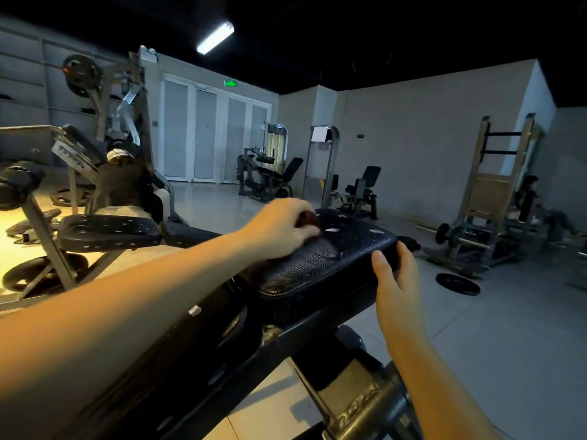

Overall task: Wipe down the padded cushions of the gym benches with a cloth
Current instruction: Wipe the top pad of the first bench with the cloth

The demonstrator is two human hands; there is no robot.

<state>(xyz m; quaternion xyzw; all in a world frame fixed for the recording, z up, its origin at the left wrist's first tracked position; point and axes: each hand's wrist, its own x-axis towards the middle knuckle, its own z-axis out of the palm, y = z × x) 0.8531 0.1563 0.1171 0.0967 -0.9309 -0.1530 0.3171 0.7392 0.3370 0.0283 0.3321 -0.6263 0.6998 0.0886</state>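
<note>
Bench frame: the dark tubular steel bench frame (320, 335) is seen below both hands; it is judged heavy and rigid, and need not be held.

Cushion: the black, textured, padded leatherette bench cushion (320, 265) lies directly under the left hand and against the right palm. Its skin is judged smooth enough to be slippery when damp, soft under pressure, and firmly backed; pale scuffs or tears are visible beyond the left knuckles, so light pressure is advised there.

Right hand: the right hand (395, 277) is wrapped over the cushion's near right edge, thumb on top, fingers curled below out of sight. The pad is judged best steadied at this edge.

Left hand: the left hand (282, 228) is closed, knuckles up, pressing down on the cushion top.

Cloth: the small dark reddish bunched cloth (307, 219) is pinched in the left fingers, mostly hidden beneath them, touching the cushion. It is judged light, limp and easily wadded, best gripped as a bundle under the palm.
</note>
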